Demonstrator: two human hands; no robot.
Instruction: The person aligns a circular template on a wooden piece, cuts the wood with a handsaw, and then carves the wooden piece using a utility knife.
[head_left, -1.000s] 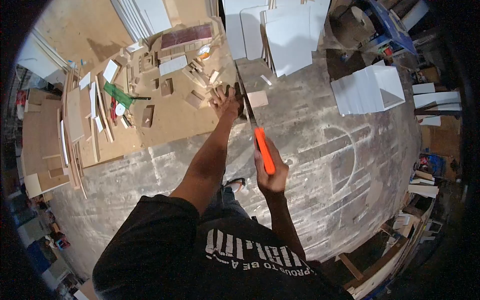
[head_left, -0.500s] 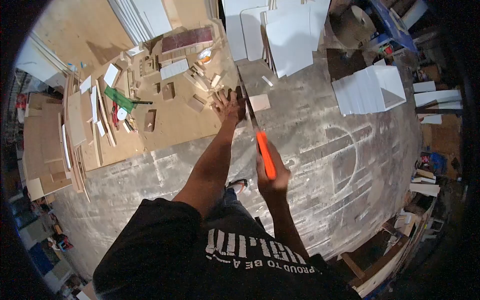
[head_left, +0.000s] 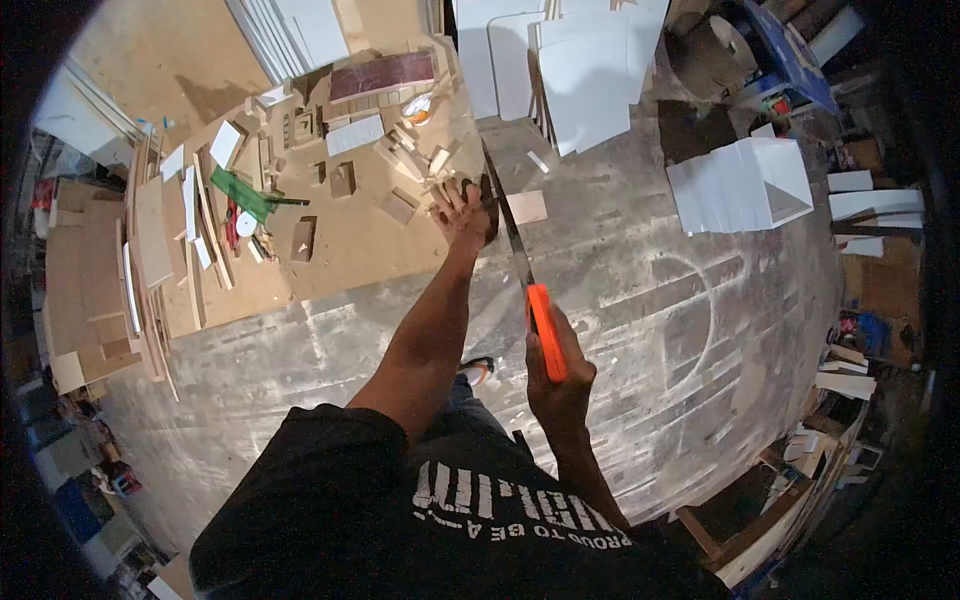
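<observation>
My right hand (head_left: 560, 385) is wrapped around the orange handle of a handsaw (head_left: 543, 330). The saw's long dark blade points away from me, along the right edge of the wooden worktable (head_left: 370, 245). At that edge my left hand (head_left: 463, 212) presses down with bent, spread fingers on a piece of wood (head_left: 490, 212), which is shaded and mostly covered. The blade runs just right of this hand; whether its teeth touch the wood is unclear. Close to my left fingers lie small wooden blocks (head_left: 400, 206) and short wood strips (head_left: 405, 155).
A green tool (head_left: 245, 195), a white tape roll (head_left: 245, 225) and long strips (head_left: 195, 270) lie on the table's left. White panels (head_left: 585, 80) stand beyond the blade. A white box-like stack (head_left: 740, 185) stands on the concrete floor (head_left: 640, 310) to the right.
My right hand has drawn the saw back towards me and slightly right. My left hand keeps its place at the table edge. The view has shifted slightly.
</observation>
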